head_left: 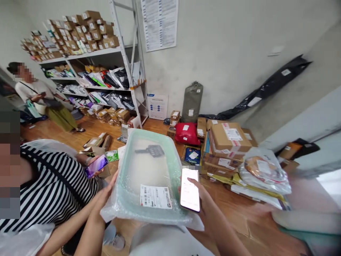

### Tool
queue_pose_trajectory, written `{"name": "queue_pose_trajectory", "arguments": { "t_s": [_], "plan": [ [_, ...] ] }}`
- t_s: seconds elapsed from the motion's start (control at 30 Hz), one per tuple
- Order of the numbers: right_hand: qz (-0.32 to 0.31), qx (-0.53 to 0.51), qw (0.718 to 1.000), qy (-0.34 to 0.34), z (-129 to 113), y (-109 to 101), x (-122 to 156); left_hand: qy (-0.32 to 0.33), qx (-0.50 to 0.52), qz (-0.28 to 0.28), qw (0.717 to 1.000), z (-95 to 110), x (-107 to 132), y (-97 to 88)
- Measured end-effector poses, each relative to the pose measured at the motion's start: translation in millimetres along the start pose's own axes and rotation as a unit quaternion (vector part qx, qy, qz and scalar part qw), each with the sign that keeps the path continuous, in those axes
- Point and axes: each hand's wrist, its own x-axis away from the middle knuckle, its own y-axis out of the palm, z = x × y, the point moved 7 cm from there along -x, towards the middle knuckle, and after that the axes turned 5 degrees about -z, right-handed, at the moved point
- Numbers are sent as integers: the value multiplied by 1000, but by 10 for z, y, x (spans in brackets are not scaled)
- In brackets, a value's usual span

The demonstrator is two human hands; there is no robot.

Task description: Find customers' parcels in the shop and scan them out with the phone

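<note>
Fingers (112,179) of left hand (105,197) on pale-green bubble-wrapped tray (149,167), barcode label (156,196)

Left hand (105,197) gripping a bubble-wrapped green tray parcel (149,174), right hand (198,199) holding a lit phone (190,189) beside its label (155,196), stacked cardboard boxes (229,140) behind.

A bubble-wrapped, labelled pale green tray (149,170) is held face-up, a lit phone (190,190) touching its right edge.
</note>
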Motion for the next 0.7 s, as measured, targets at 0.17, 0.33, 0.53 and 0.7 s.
{"name": "queue_pose_trajectory", "arguments": {
  "t_s": [0.17, 0.33, 0.53, 0.7],
  "plan": [
    [-9, -11, 999, -44, 7, 18, -1, 33, 87, 103, 990, -237, 19, -164],
    [0, -18, 999, -43, 61, 66, 16, 34, 212, 229, 949, -687, 200, -205],
    [26, -44, 998, -35, 158, 80, -105, 90, 106, 225, 964, -853, -2, 52],
    [52, -68, 995, -48, 151, 4, -307, 71, 72, 254, 962, -970, -250, 190]
  ]
}}
